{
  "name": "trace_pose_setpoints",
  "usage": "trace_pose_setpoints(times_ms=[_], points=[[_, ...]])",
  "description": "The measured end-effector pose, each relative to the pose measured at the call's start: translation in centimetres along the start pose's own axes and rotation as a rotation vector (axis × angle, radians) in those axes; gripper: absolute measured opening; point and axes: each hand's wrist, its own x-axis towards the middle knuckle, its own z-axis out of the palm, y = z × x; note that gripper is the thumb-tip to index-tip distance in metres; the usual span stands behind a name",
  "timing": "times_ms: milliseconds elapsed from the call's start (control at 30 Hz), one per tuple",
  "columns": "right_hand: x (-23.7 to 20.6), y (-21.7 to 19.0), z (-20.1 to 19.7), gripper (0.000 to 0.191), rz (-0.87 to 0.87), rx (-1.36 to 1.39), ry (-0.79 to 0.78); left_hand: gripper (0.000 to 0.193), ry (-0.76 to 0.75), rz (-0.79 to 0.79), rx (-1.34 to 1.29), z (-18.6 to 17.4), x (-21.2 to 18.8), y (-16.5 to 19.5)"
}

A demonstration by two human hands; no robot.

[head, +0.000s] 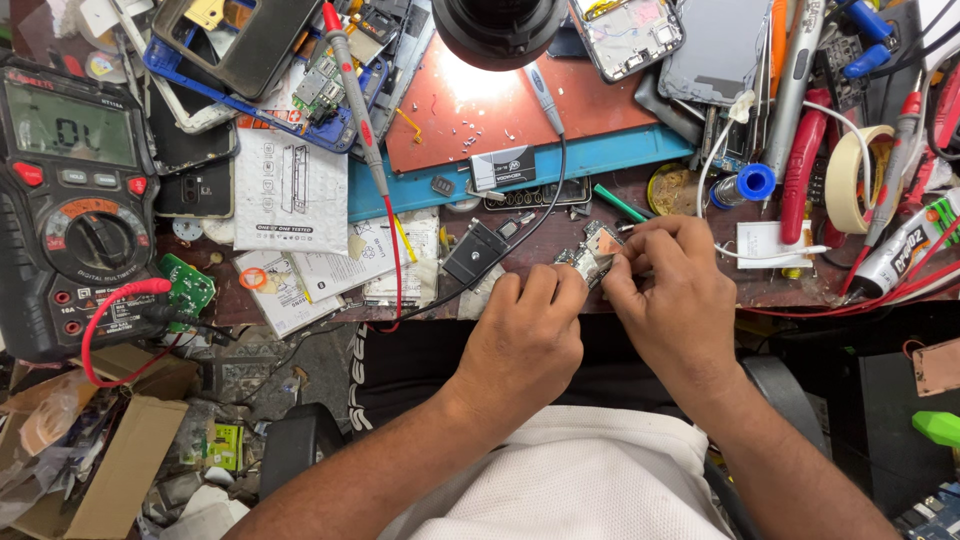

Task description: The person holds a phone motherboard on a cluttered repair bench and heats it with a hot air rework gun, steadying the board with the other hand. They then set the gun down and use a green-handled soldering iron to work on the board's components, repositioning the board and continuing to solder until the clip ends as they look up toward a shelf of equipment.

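A small phone circuit board [590, 252] with metal shields is pinched between both of my hands at the near edge of a cluttered workbench. My left hand [525, 335] grips its left end with fingertips. My right hand [668, 300] holds its right side, thumb and fingers curled over it; whether a fine tool sits in those fingers I cannot tell. A small black block [476, 252] on a black cable lies just left of the hands.
A black multimeter [70, 200] with a red lead stands at the left. A red mat [520, 110] lies under a black lamp head [498, 28]. Phone frames, leaflets, tape rolls [858, 180], red-handled tools and a glue tube [905, 250] crowd the bench.
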Motion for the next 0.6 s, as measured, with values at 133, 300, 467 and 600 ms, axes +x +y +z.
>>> trace_pose_setpoints(times_ms=[133, 300, 467, 600], points=[[0.09, 0.04, 0.09, 0.01, 0.001, 0.018, 0.01, 0.012, -0.01, 0.009, -0.004, -0.04, -0.05, -0.04], [0.1, 0.03, -0.03, 0.01, 0.009, 0.022, 0.001, 0.013, 0.02, -0.001, 0.002, -0.14, 0.0, -0.01], [0.0, 0.07, -0.11, 0.011, 0.032, 0.059, -0.011, 0.014, 0.026, -0.004, 0.001, -0.05, 0.02, 0.01], [0.14, 0.52, -0.24, 0.01, 0.063, 0.131, -0.014, 0.014, 0.031, -0.005, -0.014, 0.14, -0.17, 0.07]])
